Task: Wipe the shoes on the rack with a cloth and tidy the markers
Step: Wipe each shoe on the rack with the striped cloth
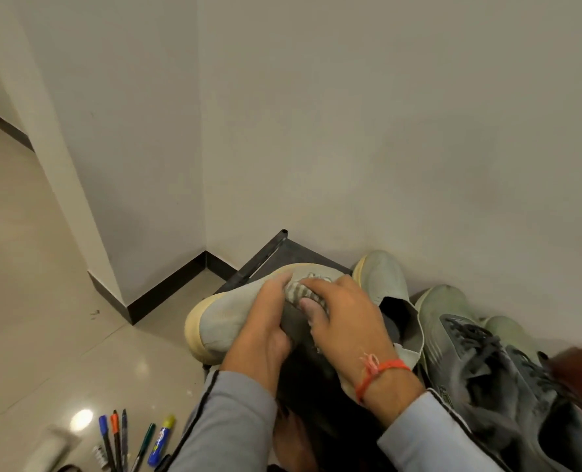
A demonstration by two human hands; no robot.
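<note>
A pale grey shoe (235,315) with a yellowed sole is being held up at the left end of the black rack (265,255), its toe pointing left past the rack's edge. It is being gripped by the left hand (265,332), whose fingers are curled round its upper from the near side, the thumb lying across the top. A striped grey cloth (301,291) is being pressed onto the shoe's top by the right hand (340,318); the fingers are being kept close together and bent over the cloth, and the thumb is being tucked under it, so the cloth is being pinched between thumb and fingers. A red thread (381,369) is being worn round the right wrist, and both forearms are being covered by grey sleeves (228,420).

Behind the right hand, toward the rack's back edge by the wall, a matching pale shoe (381,277) is lying with its toe to the wall. Toward the rack's right end, a dark grey laced sneaker (507,379) is resting over two pale green shoes (442,308).

On the tiled floor (44,301), near the bottom left corner of the view, the markers (116,434) are lying side by side with blue, orange and dark caps, a green pen (145,444) and a blue tube with a yellow cap (162,437) just beside them. A blurred white object (49,447) is lying to their left; what it is cannot be told.
</note>
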